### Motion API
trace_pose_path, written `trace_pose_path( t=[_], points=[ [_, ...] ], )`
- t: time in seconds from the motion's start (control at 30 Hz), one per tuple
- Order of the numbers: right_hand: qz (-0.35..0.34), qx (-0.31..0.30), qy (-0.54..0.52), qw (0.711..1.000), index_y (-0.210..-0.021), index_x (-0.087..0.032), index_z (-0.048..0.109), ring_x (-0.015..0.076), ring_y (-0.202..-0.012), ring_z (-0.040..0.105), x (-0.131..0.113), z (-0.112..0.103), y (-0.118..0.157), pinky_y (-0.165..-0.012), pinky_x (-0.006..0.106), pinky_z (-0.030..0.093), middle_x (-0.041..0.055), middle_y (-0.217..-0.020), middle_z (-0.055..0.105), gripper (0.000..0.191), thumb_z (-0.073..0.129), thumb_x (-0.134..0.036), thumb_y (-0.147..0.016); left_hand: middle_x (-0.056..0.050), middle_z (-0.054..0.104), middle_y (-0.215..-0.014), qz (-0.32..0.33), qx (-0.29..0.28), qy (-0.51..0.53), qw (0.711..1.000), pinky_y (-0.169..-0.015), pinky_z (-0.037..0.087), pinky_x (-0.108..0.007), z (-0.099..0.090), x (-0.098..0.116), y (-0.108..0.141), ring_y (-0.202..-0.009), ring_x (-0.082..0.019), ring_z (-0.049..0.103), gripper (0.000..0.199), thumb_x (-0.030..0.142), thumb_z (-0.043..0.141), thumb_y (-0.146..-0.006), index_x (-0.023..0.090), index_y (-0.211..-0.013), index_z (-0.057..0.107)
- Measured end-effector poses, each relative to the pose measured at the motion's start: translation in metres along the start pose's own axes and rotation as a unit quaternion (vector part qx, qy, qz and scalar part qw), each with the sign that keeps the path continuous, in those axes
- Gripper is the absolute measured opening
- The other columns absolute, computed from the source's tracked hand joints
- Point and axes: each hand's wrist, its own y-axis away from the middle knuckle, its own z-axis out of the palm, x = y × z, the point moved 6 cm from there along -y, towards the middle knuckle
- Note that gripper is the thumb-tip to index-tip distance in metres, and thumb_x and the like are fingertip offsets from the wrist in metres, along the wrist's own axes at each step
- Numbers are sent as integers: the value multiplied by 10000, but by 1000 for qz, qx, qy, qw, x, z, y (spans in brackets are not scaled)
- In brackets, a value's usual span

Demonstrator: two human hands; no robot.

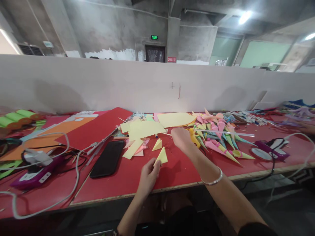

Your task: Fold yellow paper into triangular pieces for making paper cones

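My left hand [149, 175] pinches a folded triangle of yellow paper [162, 155] above the red table, its tip pointing up. Just beyond it lies a second folded yellow paper piece [157, 145]. My right hand [181, 138], with a silver bangle on the wrist, reaches forward beside the yellow sheets. Its fingers look curled in and are mostly hidden; a thin pale stick-like end shows at their left, and I cannot tell if it is held. Right of that hand is a small yellow figure-like object [194, 137] by a pile of coloured paper cones [219, 131].
A black phone [107, 159] lies left of my hands, near yellow paper cut-offs [133, 149]. Purple power strips [36, 175] with trailing white cables sit at both sides. A large red sheet [98, 127] lies back left; a white partition [123, 85] stands behind the table.
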Motion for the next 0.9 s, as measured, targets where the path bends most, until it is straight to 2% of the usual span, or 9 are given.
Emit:
trace_pose_path(
  t=[0.13,0.27,0.33,0.4,0.47,0.57,0.7,0.77,0.9],
  points=[
    [16,27,-2,1000,-932,-101,565,232,-871,593,23,-12,34,-656,270,397,163,-873,631,262,391,-1,-764,87,366,-410,-51,39,62,996,-397,279,-173,-9,-5,-5,-353,-49,360,305,428,513,-676,172,-551,403],
    [32,70,-82,994,-1009,-112,470,223,-741,591,47,-5,39,-577,269,359,128,-795,626,264,354,-45,-781,89,404,-445,-135,61,126,981,-411,344,-179,-26,2,-20,-377,-67,449,289,432,568,-603,168,-628,455],
    [-26,100,-159,982,-977,-150,467,193,-717,572,44,4,34,-586,257,349,84,-790,614,226,339,-86,-802,82,436,-465,-124,44,102,986,-429,384,-203,-33,17,-34,-375,-76,468,274,425,566,-610,169,-654,480],
    [-89,121,-240,959,-970,-177,465,165,-728,557,36,13,28,-612,242,357,46,-810,602,226,308,-114,-819,66,469,-471,-53,0,39,998,-437,389,-204,-34,39,-50,-386,-82,485,244,404,543,-645,168,-617,489],
    [-121,140,-320,929,-986,-185,467,146,-748,554,27,22,22,-656,238,378,34,-854,601,238,290,-142,-831,48,507,-479,25,-57,-41,997,-460,387,-195,-29,58,-66,-441,-97,530,198,352,560,-652,165,-608,511],
    [-168,167,-382,893,-1018,-193,502,139,-892,542,13,27,14,-759,234,377,37,-979,603,259,304,-186,-851,24,572,-516,76,-112,-72,988,-466,385,-194,-17,69,-83,-489,-117,561,159,318,549,-667,163,-695,568],
    [-194,178,-397,879,-1027,-204,543,141,-901,550,1,29,3,-766,231,386,33,-990,616,279,320,-203,-859,1,604,-536,90,-136,-23,986,-546,436,-215,-6,65,-98,-524,-123,573,179,312,537,-671,149,-695,608],
    [-208,174,-391,879,-997,-196,563,143,-872,556,-3,32,-3,-754,234,393,39,-956,623,276,330,-178,-850,-12,612,-577,75,-126,15,989,-579,463,-237,-6,56,-104,-533,-123,577,197,331,549,-659,142,-649,602],
    [-234,171,-375,881,-906,-168,572,143,-825,546,-12,42,-11,-734,243,400,57,-892,603,246,342,-131,-830,-28,606,-624,54,-93,35,994,-528,483,-255,-10,38,-109,-525,-124,563,250,382,571,-639,134,-609,575]
  ],
)
